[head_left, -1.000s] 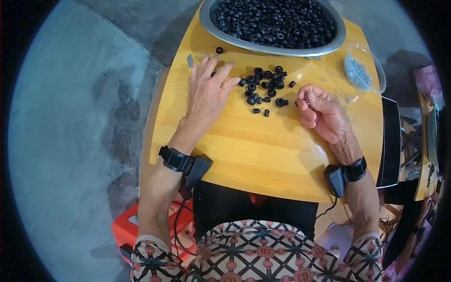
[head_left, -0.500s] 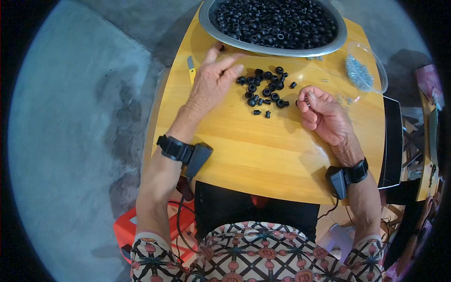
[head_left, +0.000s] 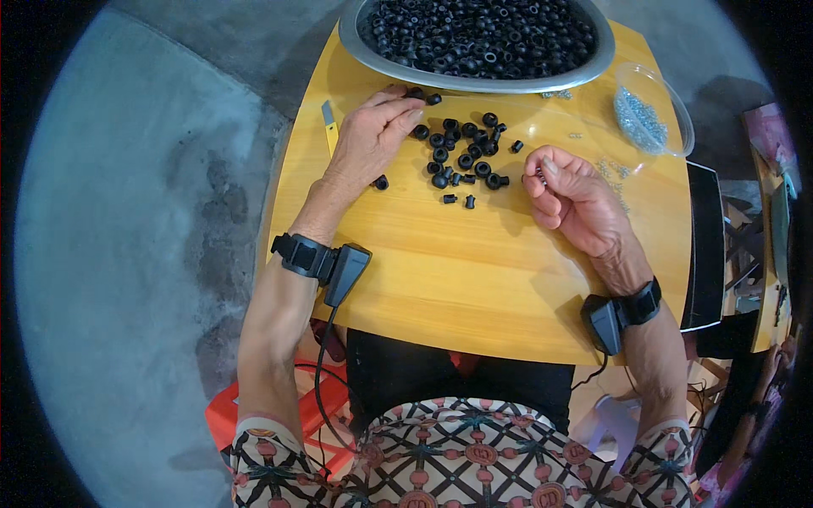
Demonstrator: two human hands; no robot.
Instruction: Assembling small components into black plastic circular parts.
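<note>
Here's the left hand (head_left: pixel 370 135) at the far left of the desk (head_left: pixel 423 262), reaching beside 2 black pieces (head_left: pixel 434 99) just below the wide metal basin (head_left: pixel 474 85); whether its fingers grip anything, I can't tell, because the hand hides the contact! Across to the right hand (head_left: pixel 576 199): fingers curled, thumb pressed in, pinching a small metal bit (head_left: pixel 540 175), a hold that probably suits something so tiny. The loose black parts (head_left: pixel 482 169) lie scattered between the 2 hands, likely so either can get at them, with the heaped basin beyond looking like their supply. The clear tub (head_left: pixel 684 135) of silvery pieces (head_left: pixel 641 118) sits near the right edge, presumably for the right hand's reach. And the utility knife (head_left: pixel 332 137) lies just beside the left hand, perhaps parked out of the way
</note>
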